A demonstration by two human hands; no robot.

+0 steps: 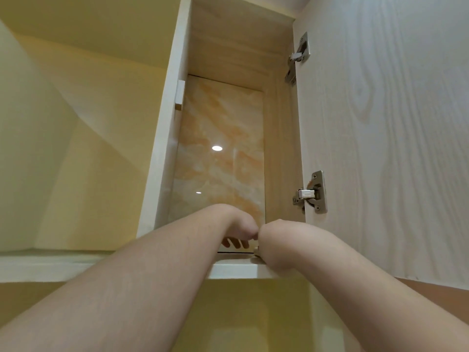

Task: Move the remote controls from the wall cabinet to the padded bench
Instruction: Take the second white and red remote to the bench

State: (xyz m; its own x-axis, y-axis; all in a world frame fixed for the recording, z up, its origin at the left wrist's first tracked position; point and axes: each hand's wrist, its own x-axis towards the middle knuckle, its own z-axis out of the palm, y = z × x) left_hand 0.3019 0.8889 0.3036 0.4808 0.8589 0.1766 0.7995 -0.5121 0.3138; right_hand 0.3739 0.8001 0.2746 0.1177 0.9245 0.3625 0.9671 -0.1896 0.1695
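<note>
I look up into the open wall cabinet (218, 269), a narrow pale wood box with a glossy orange marble back panel (223, 138). Both my forearms reach over its bottom shelf edge. My left hand (238, 228) is bent down at the wrist inside the cabinet; only its back and a faint reflection of fingers in the glossy panel show. My right hand (272, 240) is curled over the shelf edge beside it, touching the left hand. The shelf surface is hidden from below, so no remote control is visible. The padded bench is out of view.
The cabinet door (385, 138) stands swung open on the right, carried by two metal hinges (311, 193). A yellow wall (76, 148) lies to the left, and a white ledge (50, 265) runs along under the cabinet.
</note>
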